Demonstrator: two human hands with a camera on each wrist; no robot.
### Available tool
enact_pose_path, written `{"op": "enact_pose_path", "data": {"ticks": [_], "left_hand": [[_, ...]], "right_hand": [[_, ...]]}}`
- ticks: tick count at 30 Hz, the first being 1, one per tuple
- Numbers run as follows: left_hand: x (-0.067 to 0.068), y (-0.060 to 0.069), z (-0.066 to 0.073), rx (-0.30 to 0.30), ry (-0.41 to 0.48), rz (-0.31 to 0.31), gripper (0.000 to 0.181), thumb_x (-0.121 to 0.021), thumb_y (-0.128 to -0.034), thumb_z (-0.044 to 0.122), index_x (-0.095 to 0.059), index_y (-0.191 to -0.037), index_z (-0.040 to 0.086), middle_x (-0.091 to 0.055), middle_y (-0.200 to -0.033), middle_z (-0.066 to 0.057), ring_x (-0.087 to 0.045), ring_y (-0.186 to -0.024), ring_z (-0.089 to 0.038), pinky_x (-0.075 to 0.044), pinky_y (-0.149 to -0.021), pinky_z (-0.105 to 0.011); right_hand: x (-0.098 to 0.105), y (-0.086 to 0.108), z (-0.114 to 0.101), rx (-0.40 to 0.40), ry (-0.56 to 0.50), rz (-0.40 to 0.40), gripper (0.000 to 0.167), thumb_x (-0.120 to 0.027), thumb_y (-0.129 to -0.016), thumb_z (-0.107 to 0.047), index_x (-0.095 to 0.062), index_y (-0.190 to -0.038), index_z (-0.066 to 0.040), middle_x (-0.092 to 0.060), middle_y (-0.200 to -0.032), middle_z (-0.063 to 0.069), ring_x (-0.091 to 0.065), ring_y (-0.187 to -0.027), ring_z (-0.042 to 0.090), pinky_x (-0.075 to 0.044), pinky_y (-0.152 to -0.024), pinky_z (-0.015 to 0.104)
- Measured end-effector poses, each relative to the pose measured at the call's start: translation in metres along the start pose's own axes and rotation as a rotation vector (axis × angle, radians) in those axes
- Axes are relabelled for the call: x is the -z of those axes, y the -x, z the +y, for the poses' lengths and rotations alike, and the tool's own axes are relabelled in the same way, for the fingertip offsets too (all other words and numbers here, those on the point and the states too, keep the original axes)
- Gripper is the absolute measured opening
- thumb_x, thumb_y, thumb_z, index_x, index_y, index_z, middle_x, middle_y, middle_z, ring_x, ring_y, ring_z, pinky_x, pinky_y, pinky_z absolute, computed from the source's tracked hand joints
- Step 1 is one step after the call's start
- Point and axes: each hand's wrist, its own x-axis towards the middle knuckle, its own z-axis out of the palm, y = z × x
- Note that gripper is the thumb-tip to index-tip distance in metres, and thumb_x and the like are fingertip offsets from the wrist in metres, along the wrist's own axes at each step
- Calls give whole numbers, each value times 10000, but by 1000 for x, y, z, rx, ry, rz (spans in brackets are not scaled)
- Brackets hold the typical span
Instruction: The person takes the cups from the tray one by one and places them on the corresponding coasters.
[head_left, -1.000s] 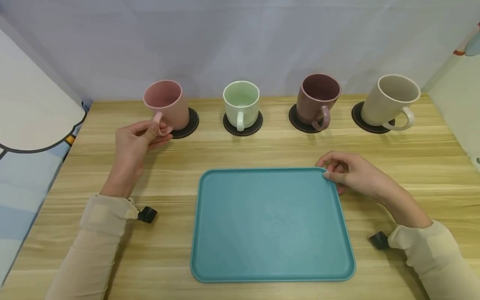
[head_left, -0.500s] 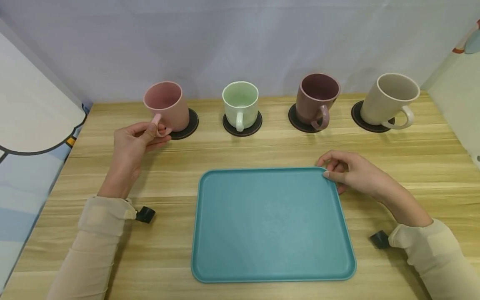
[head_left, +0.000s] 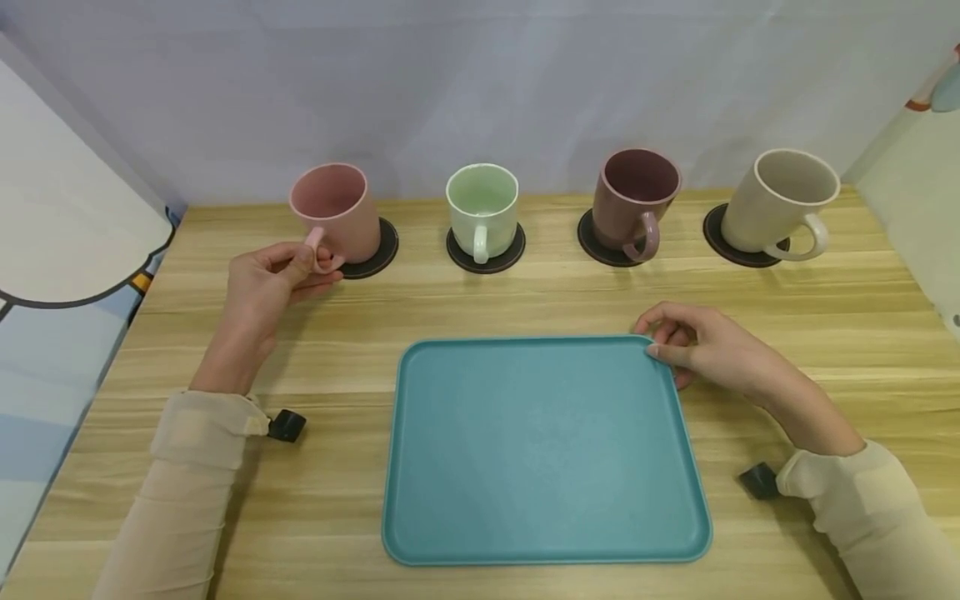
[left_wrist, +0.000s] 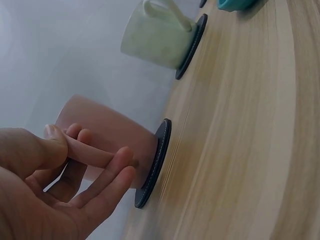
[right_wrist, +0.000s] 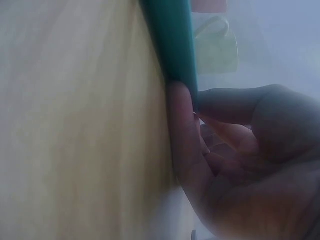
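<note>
At the far left, my left hand (head_left: 262,283) pinches the handle of a pink mug (head_left: 347,221). The mug stands upright on a dark round coaster (head_left: 386,250). In the left wrist view the thumb and fingers of that hand (left_wrist: 55,185) curl round the handle, and the pink mug (left_wrist: 112,125) rests on its coaster (left_wrist: 154,167). My right hand (head_left: 708,346) pinches the far right corner of a teal tray (head_left: 540,450). The right wrist view shows the thumb and a finger of this hand (right_wrist: 240,150) on the rim of the tray (right_wrist: 175,45).
Along the back of the wooden table (head_left: 337,492) stand a pale green mug (head_left: 483,212), a dark mauve mug (head_left: 633,208) and a cream mug (head_left: 772,208), each on a dark coaster. A grey-white cloth (head_left: 480,83) hangs behind them.
The left wrist has shifted slightly left while the hand keeps its grip on the pink mug's handle. The mugs, the tray and the right hand look the same.
</note>
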Motion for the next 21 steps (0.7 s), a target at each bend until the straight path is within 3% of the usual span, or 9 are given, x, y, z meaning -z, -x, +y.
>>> {"op": "enact_pose_path", "data": {"ticks": [3, 5, 10, 12, 16, 21], "left_hand": [[1, -1, 1, 14, -4, -11, 280, -694, -974, 219, -765, -1105, -17, -798, -963, -28, -809, -873, -170, -639, -857, -317], [2, -2, 4, 29, -61, -23, 335, -700, -978, 264, -752, -1132, -29, -795, -977, -19, -807, -892, -159, -636, -866, -311], [13, 2, 17, 15, -469, -23, 507, -640, -1024, 417, -670, -1297, -10, -724, -1052, 119, -775, -895, -25, -617, -863, -202], [19, 4, 23, 5, -598, -6, 500, -599, -1047, 419, -644, -1340, 16, -682, -1053, 179, -755, -862, 29, -600, -838, -151], [31, 9, 32, 24, -678, 3, 475, -566, -1070, 378, -609, -1367, 10, -652, -1002, 256, -728, -825, 76, -579, -801, -108], [39, 15, 32, 39, -776, -64, 455, -547, -1083, 365, -619, -1319, -18, -639, -936, 254, -691, -826, 97, -561, -780, -98]], "right_hand": [[0, -1, 1, -4, -6, 2, 221, -635, -1040, -126, -636, -1261, -115, -576, -1029, 147, -602, -834, 167, -627, -647, 357], [-1, -2, 2, -8, -11, 1, 219, -634, -1041, -124, -636, -1259, -116, -574, -1029, 151, -604, -834, 169, -629, -651, 361], [-2, -3, 4, -11, -26, -11, 225, -630, -1046, -141, -631, -1267, -106, -582, -1041, 159, -619, -847, 167, -638, -670, 367], [-2, -3, 4, -19, -34, -16, 227, -619, -1058, -171, -631, -1273, -102, -597, -1051, 154, -634, -863, 164, -641, -683, 367], [1, -4, 4, -58, -83, -9, 280, -575, -1089, -281, -639, -1275, -81, -623, -1023, 131, -649, -867, 160, -650, -706, 373], [9, 2, 8, -85, -110, 32, 414, -491, -1114, -374, -624, -1258, -10, -622, -990, 72, -622, -853, 123, -645, -688, 365]]}}
